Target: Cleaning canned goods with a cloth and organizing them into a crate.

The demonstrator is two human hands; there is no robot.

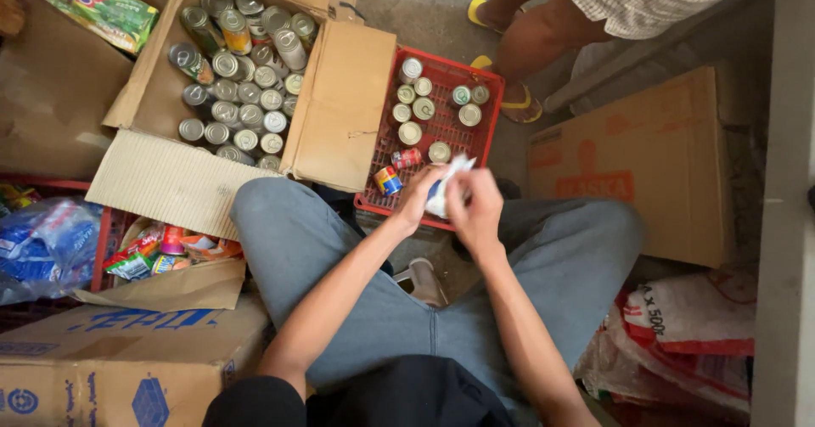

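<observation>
- Nearest the camera: grey trousers (475,308) over spread knees, seated on the floor (424,2), forearms reaching forward.
- Left hand (422,196) wrapped around a small can (437,198), blue showing on its side, mostly hidden by fingers.
- Right hand (477,210) pinching a white cloth (454,172) against the same can, above the near edge of the red crate (488,117).
- Best handled, by judgement: firm grip with the left, can turned slowly, cloth pressed flat by the right to cover top rim and side; kept over the crate in case of a slip.
- Inside the crate: silver-topped cans (424,104) upright toward the far side, two coloured cans (397,171) lying on their sides near the front left corner.
- Left of the crate: open cardboard box (340,104), flaps spread, packed with upright tins (246,79), a few tilted at the far end.
- Far left corner of the floor: green and yellow packet (93,2) with red lettering.
- Near left: brown carton with blue print (127,359); behind it bright snack wrappers (161,253) and a blue plastic bag (47,244).
- Right: brown carton with orange print (645,164); below it white sacks with red marks (688,325).
- Far side: another person's legs in yellow sandals (509,96).
</observation>
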